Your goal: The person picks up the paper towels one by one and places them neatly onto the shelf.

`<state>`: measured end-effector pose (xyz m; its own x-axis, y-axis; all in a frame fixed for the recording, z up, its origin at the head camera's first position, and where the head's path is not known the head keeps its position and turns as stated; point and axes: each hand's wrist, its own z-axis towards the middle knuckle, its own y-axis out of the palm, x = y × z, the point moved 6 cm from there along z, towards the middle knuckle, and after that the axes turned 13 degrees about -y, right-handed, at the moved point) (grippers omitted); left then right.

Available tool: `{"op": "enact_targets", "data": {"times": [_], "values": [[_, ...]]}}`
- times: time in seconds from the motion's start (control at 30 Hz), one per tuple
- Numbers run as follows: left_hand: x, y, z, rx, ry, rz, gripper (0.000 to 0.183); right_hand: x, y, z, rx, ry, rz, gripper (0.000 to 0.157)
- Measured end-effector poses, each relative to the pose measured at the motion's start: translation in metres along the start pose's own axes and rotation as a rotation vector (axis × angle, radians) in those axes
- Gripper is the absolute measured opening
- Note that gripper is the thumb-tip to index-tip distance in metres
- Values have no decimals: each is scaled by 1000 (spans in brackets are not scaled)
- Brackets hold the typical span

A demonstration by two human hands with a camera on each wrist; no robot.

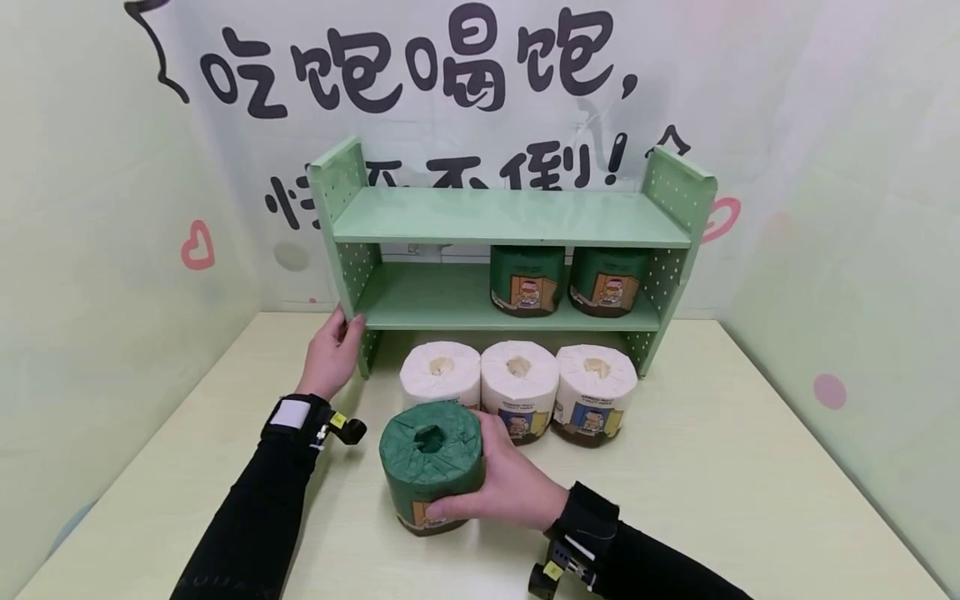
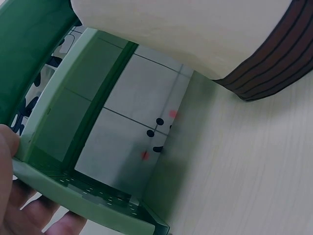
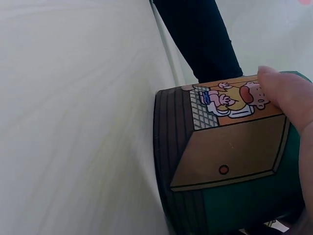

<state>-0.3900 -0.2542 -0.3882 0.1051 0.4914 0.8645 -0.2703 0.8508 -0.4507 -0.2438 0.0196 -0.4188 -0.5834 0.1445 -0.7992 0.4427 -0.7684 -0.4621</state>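
My right hand (image 1: 517,487) grips a green-wrapped toilet roll (image 1: 429,450) from its right side, thumb across the printed front. In the right wrist view the roll (image 3: 234,171) shows its cartoon label and dark base beside the tabletop; whether it touches the table I cannot tell. With my left hand (image 1: 332,354) I hold the left side panel of a light green two-tier shelf (image 1: 510,215). The left wrist view shows fingertips (image 2: 66,224) behind that panel and the thumb on its other side. Three white toilet rolls (image 1: 519,371) stand in a row at the shelf's foot.
Two green toilet rolls (image 1: 527,283) stand on the right part of the shelf's lower board (image 1: 427,296). A pale wooden table (image 1: 750,467) carries everything. Behind the shelf hangs a printed cloth backdrop (image 1: 420,125) with large black characters, and cloth walls flank both sides.
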Motion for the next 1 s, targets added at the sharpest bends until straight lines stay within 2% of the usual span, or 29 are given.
{"op": "enact_targets", "data": {"times": [0.2,0.47,0.77,0.87,1.0], "values": [[0,0,0,7,8,6,51,0,3,1,14,-42,84,107],[-1,0,0,3,-1,4,52,1,6,1,32,-45,76,111],[-3,0,1,3,-15,7,52,2,5,1,36,-43,36,104],[-3,-1,1,4,-15,4,51,-6,4,1,26,-60,33,101],[-1,0,1,-1,-7,-1,50,-27,1,2,21,-94,70,96]]}}
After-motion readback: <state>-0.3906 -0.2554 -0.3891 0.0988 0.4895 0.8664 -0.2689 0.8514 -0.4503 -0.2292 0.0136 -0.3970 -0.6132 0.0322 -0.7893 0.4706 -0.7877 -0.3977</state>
